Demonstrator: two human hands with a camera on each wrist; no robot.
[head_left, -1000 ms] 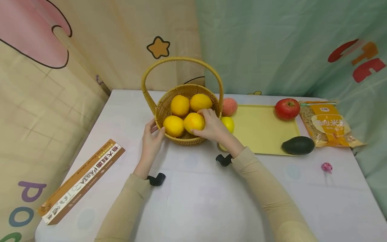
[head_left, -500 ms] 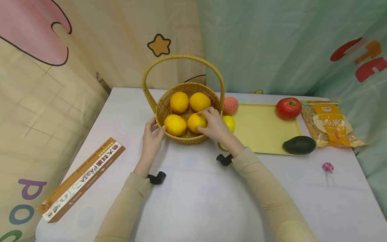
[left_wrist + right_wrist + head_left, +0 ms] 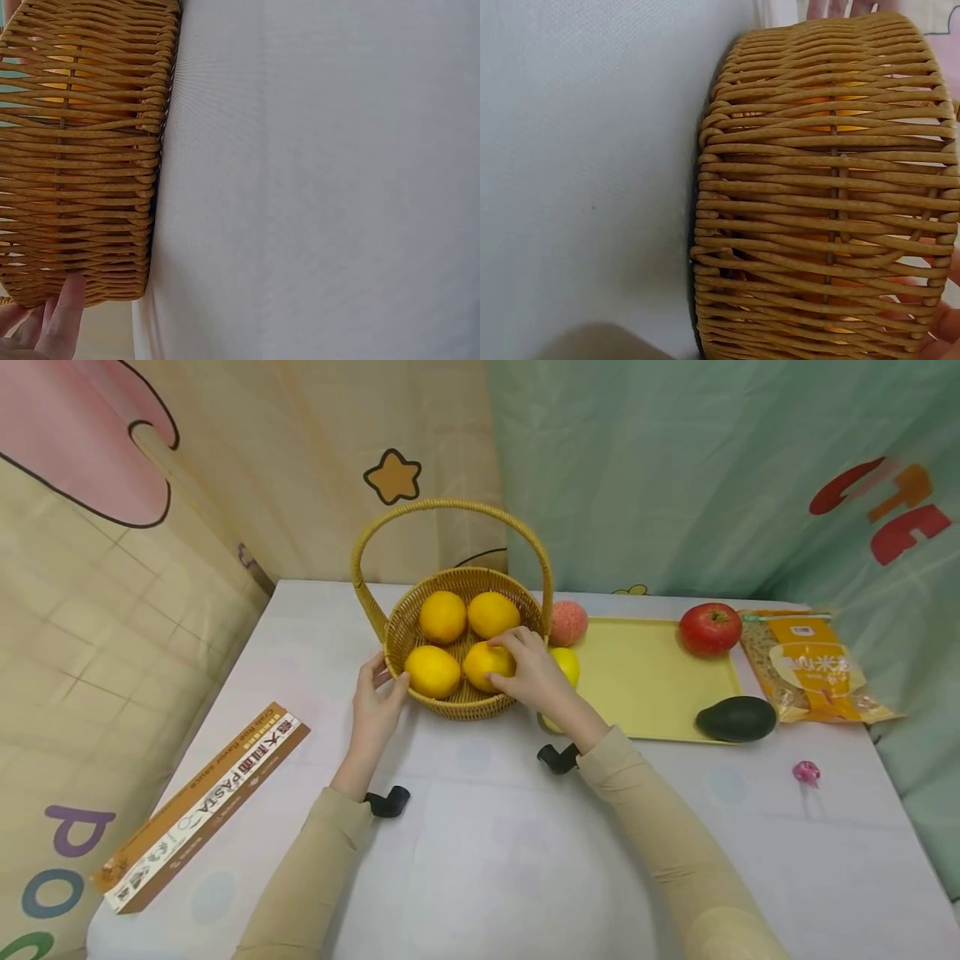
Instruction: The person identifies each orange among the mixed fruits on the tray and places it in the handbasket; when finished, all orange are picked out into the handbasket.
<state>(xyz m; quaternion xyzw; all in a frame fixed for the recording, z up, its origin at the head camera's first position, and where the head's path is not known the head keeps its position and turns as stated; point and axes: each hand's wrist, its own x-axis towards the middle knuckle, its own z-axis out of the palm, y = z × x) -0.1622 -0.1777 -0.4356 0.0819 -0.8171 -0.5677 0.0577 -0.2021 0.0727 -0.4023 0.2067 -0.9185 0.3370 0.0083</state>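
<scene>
A round wicker basket (image 3: pixel 467 710) with a tall hoop handle stands on the table. My left hand (image 3: pixel 373 703) grips its left side, thumb at the rim and fingers against the outer wall; a fingertip (image 3: pixel 73 289) shows on the weave in the left wrist view. Inside, the right hand (image 3: pixel 534 675) holds an orange (image 3: pixel 482 665) at the front right, thumb on its near side and fingers over its top. Beside it are another orange (image 3: pixel 432 672) at the front left and two more behind. In the right wrist view, the basket wall (image 3: pixel 825 195) mostly hides the fruit.
Right of the basket lies a yellow tray (image 3: pixel 641 672) with a red pomegranate (image 3: pixel 709 629) and a dark green avocado (image 3: pixel 737 719). A pink ball-like fruit (image 3: pixel 567 623) and yellow fruit (image 3: pixel 566 665) sit nearby. Further out are a grain bag (image 3: pixel 813 664), lollipop (image 3: pixel 807 772) and pasta box (image 3: pixel 206 810).
The right hand has set the orange lower and slightly rightward in the basket, still holding it. The other oranges shifted a little. The left hand has stayed at the rim.
</scene>
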